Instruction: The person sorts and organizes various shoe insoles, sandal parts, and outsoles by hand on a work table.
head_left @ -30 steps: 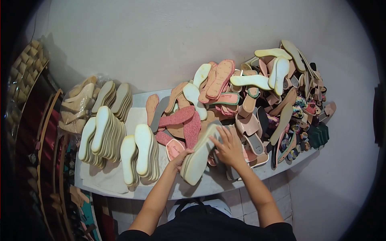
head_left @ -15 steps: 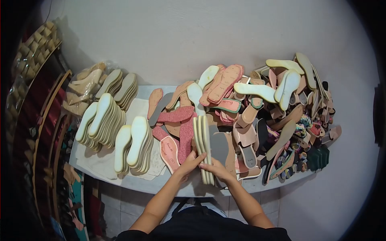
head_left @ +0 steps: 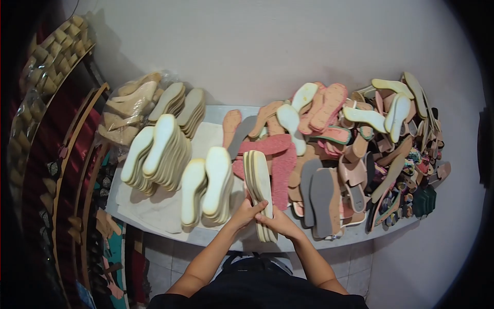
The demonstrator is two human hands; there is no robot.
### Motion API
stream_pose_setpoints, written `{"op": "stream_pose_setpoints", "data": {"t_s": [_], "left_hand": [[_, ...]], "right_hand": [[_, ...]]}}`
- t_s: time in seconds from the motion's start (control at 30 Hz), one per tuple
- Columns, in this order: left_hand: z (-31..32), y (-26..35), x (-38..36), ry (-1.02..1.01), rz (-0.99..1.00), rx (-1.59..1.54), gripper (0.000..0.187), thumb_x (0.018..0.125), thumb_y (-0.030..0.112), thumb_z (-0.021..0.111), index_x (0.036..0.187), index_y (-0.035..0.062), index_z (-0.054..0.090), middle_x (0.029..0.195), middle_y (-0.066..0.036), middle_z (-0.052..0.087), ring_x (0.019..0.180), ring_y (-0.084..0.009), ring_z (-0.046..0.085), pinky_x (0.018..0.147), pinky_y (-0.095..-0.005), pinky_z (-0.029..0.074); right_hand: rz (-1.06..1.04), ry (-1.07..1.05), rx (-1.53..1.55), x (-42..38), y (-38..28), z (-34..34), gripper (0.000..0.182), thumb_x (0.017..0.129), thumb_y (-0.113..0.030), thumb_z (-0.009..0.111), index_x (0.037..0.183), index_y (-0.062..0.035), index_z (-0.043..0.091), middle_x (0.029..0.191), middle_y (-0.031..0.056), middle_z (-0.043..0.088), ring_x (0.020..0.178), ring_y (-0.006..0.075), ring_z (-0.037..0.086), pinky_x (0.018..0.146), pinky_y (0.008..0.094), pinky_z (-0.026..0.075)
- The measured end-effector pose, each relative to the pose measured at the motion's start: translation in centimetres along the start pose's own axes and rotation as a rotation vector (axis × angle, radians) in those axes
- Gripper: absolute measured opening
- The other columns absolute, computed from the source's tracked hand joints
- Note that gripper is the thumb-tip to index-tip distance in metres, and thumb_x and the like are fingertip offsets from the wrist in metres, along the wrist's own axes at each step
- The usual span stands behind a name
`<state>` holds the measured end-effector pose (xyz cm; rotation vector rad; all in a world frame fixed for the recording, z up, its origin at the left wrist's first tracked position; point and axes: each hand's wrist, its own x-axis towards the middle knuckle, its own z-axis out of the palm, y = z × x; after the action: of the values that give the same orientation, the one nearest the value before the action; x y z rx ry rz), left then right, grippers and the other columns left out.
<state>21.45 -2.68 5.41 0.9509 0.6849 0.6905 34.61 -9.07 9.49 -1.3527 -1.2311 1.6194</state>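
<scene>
A small stack of cream insoles (head_left: 259, 180) is held upright in front of me, toes pointing away, over the table's front edge. My left hand (head_left: 249, 212) grips its left side with the thumb across the front. From the right, my right hand (head_left: 278, 222) clasps the same stack, its thumb near the left one. Some fingers of both hands are hidden behind the insoles. Just left of my hands stand two piles of cream insoles (head_left: 217, 180). Behind the held stack lie pink glittery insoles (head_left: 283, 175), and to the right are grey insoles (head_left: 323, 203).
Taller insole piles (head_left: 160, 147) stand on white paper (head_left: 149, 211) at the left of the table. Plastic-wrapped shoe pieces (head_left: 131, 110) sit behind them. Heaped sandals and soles (head_left: 396, 170) fill the right side. A shelf rack (head_left: 77, 170) borders the far left.
The camera view has turned left, so the table's contents appear farther right. The held stack has tilted and shows more of its right-hand insole's face. Both hands keep their grip.
</scene>
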Motion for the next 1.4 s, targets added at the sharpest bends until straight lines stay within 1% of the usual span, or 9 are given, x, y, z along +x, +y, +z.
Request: {"op": "stream_pose_setpoints", "data": {"t_s": [0.17,0.27,0.43,0.7,0.83,1.03,1.13,1.27,1.4], "left_hand": [[-6.1,3.5,-1.6,-0.042,0.006,0.173,0.054,0.087,0.029,0.052,0.126,-0.0046,0.033,0.119,-0.011,0.045,0.108,-0.017,0.043,0.092,-0.0285,0.034],[-7.1,6.0,-2.4,0.258,0.308,0.443,0.049,0.091,0.029,0.043,0.127,-0.0035,0.034,0.122,-0.012,0.044,0.111,-0.0165,0.042,0.094,-0.0287,0.033],[-13.2,5.6,-1.1,0.398,0.112,0.429,0.051,0.094,0.035,0.033,0.131,0.0002,0.03,0.126,-0.014,0.042,0.119,-0.0208,0.037,0.099,-0.0298,0.027],[-15.8,4.4,0.9,0.331,0.166,0.392,0.053,0.094,0.037,0.03,0.13,-0.0009,0.03,0.129,-0.016,0.038,0.122,-0.0234,0.033,0.1,-0.0327,0.025],[-15.0,4.1,0.9,0.342,0.208,0.397,0.05,0.093,0.033,0.036,0.124,-0.0065,0.037,0.125,-0.02,0.041,0.118,-0.0266,0.037,0.099,-0.031,0.026],[-14.5,3.5,0.6,0.35,0.173,0.435,0.053,0.092,0.032,0.036,0.129,-0.0049,0.028,0.127,-0.021,0.035,0.12,-0.0293,0.032,0.1,-0.034,0.024],[-14.8,4.1,1.2,0.371,0.263,0.488,0.055,0.092,0.033,0.036,0.131,-0.0046,0.024,0.13,-0.022,0.032,0.122,-0.0301,0.029,0.101,-0.0339,0.022],[-15.3,6.2,2.7,0.404,0.265,0.513,0.058,0.092,0.035,0.033,0.132,-0.0046,0.02,0.135,-0.021,0.026,0.126,-0.0289,0.025,0.103,-0.0327,0.019],[-16.8,5.8,6.5,0.426,0.211,0.302,0.058,0.093,0.037,0.03,0.133,-0.0042,0.021,0.137,-0.018,0.024,0.128,-0.0248,0.022,0.104,-0.0301,0.016]], "right_hand": [[-0.16,0.214,0.254,4.0,2.7,5.8,0.045,0.089,-0.024,0.048,0.124,-0.0012,0.031,0.108,0.0106,0.049,0.094,0.0138,0.049,0.08,0.0263,0.041],[-0.252,0.361,0.196,6.3,2.0,8.9,0.048,0.089,-0.022,0.047,0.127,0.0005,0.026,0.115,0.015,0.045,0.103,0.0186,0.046,0.088,0.0294,0.037],[-0.317,0.481,0.035,10.6,2.6,11.5,0.058,0.087,-0.025,0.051,0.127,0.0051,0.022,0.118,0.0227,0.04,0.11,0.0288,0.043,0.094,0.0339,0.032],[-0.303,0.542,-0.148,13.5,0.9,11.7,0.057,0.086,-0.022,0.052,0.125,0.006,0.023,0.118,0.0244,0.039,0.112,0.0302,0.04,0.095,0.035,0.031],[-0.275,0.544,-0.281,13.8,1.2,12.1,0.069,0.083,-0.026,0.053,0.128,0.0113,0.016,0.116,0.0351,0.036,0.109,0.045,0.039,0.093,0.0417,0.032],[-0.109,0.594,-0.662,12.2,0.0,13.0,0.064,0.084,-0.032,0.05,0.123,0.0135,0.027,0.104,0.0309,0.041,0.097,0.0435,0.041,0.089,0.0448,0.032],[-0.279,0.759,-0.566,13.8,2.7,11.2,0.059,0.087,-0.031,0.046,0.122,0.0134,0.03,0.108,0.0309,0.038,0.099,0.0423,0.041,0.09,0.0448,0.031],[-0.169,0.641,0.267,16.8,1.0,6.6,0.058,0.091,-0.04,0.035,0.131,0.0006,0.026,0.128,0.0191,0.035,0.116,0.0283,0.036,0.096,0.0381,0.029],[-0.165,0.518,0.506,21.2,2.1,3.2,0.063,0.091,-0.047,0.03,0.134,-0.0018,0.022,0.135,0.0148,0.03,0.123,0.0235,0.031,0.099,0.0338,0.026]]}}
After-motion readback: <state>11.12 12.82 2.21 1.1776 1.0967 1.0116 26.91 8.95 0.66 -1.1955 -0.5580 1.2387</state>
